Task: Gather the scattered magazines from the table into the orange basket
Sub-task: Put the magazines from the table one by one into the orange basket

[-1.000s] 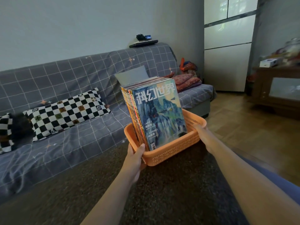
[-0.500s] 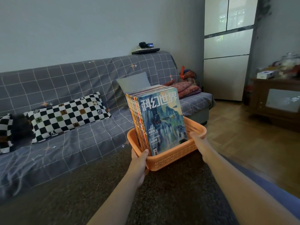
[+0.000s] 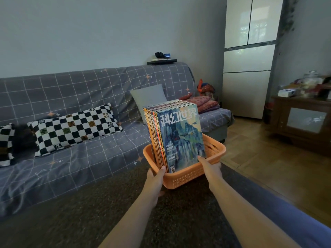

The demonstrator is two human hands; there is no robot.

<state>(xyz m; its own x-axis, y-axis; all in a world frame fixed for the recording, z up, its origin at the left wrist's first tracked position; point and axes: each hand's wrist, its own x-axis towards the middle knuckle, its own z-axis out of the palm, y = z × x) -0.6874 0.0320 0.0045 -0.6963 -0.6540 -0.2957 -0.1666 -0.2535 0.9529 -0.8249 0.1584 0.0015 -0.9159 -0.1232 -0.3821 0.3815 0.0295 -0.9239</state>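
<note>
An orange basket (image 3: 186, 178) sits at the far edge of a dark speckled bench (image 3: 114, 215), w/ a stack of magazines (image 3: 176, 136) standing upright inside, blue cover facing the viewer. The left hand (image 3: 155, 178) grips the basket's near-left corner, thumb over the rim. The right hand (image 3: 209, 166) holds the near-right rim, fingers touching the front magazine's lower corner; a grey checked sofa (image 3: 75, 111) is behind.

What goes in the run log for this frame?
upright magazines in orange plastic basket | left hand grips near rim | right hand on rim
</note>
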